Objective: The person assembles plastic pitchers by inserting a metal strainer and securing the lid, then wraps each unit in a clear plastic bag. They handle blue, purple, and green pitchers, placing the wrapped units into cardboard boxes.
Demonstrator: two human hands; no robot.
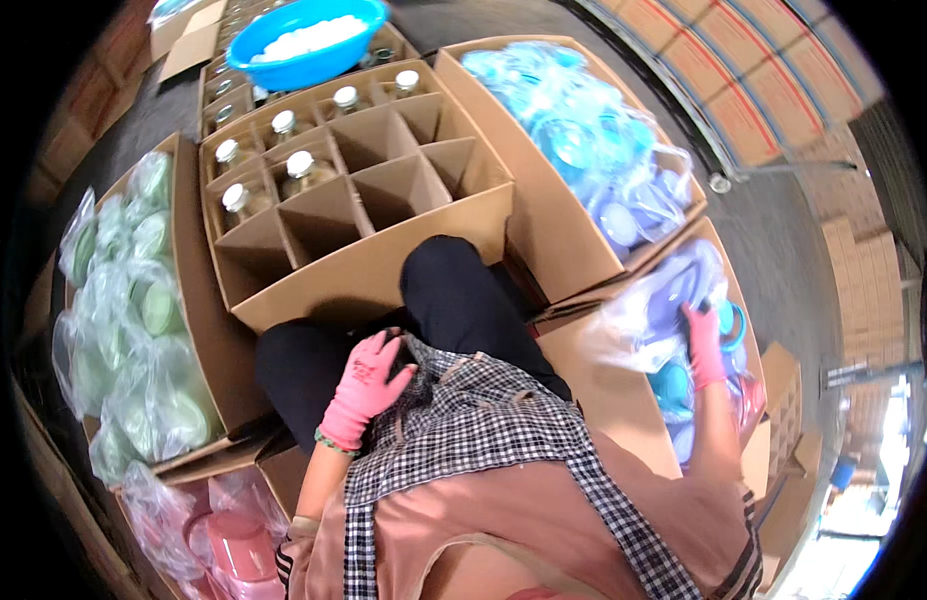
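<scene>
A large divided carton (368,262) stands before the person's knees, with capped bottles in its far and left compartments. To its right, a tall box (523,190) is heaped with blue plastic-wrapped items; to its left, another box (211,330) holds green ones. Nearer on the right is a lower box (608,385) of mixed wrapped pieces. Beyond the divided carton, a blue basin (281,74) holds small white pieces. A purple wrapped bundle (673,292) is over the lower box, gripped by the gloved right hand (703,345), though blur makes its shape uncertain. The gloved left hand (365,382), fingers spread, holds nothing above the checked apron (443,440).
</scene>
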